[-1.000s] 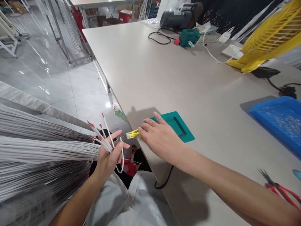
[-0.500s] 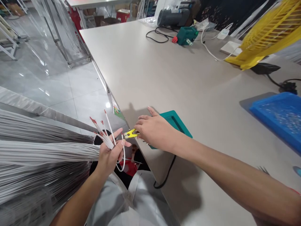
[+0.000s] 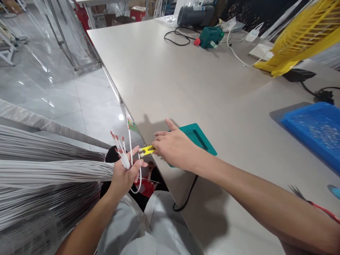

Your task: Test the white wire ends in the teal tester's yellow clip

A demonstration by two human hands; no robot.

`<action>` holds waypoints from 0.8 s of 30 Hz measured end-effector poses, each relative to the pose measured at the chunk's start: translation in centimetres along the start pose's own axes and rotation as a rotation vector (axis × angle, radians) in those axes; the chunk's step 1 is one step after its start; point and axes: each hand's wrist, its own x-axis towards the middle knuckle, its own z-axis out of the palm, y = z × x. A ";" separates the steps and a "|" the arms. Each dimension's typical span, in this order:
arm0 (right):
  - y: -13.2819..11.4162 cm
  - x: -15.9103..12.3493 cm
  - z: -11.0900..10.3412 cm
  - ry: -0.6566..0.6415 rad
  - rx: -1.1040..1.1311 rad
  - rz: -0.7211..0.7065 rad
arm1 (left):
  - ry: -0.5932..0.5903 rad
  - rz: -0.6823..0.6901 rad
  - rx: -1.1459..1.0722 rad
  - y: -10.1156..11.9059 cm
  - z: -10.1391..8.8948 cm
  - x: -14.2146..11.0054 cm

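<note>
Closer now than a second ago: wires fanned upright in left hand, fist closed round them. Yellow tool pinched in right hand at table edge, pointing left, just right of wire tips.

Left hand is gripping a fanned-out bunch of white wires (red-tipped ends pointing up), just off the table edge. Right hand rests on a yellow clip tool at the edge, beside a teal tray. Blue bin sits far right.
</note>
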 end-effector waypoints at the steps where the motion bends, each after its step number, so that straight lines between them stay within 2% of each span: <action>1: 0.0 -0.1 0.0 0.009 -0.001 0.011 | 0.002 0.006 -0.007 -0.1 0.0 0.0; 10: -0.1 -0.1 0.5 0.047 0.017 0.023 | 0.042 0.044 -0.043 -0.3 -0.1 -0.5; 18: 0.0 0.1 0.5 0.086 0.073 0.064 | 0.101 0.035 -0.027 0.8 -0.7 -1.0; 21: -0.8 -0.5 -0.2 0.187 0.158 0.049 | 0.217 -0.010 -0.108 1.1 -1.2 -1.4; 24: -2.8 -0.9 -0.2 0.349 0.325 0.048 | 0.153 -0.006 -0.159 0.6 -2.6 -1.5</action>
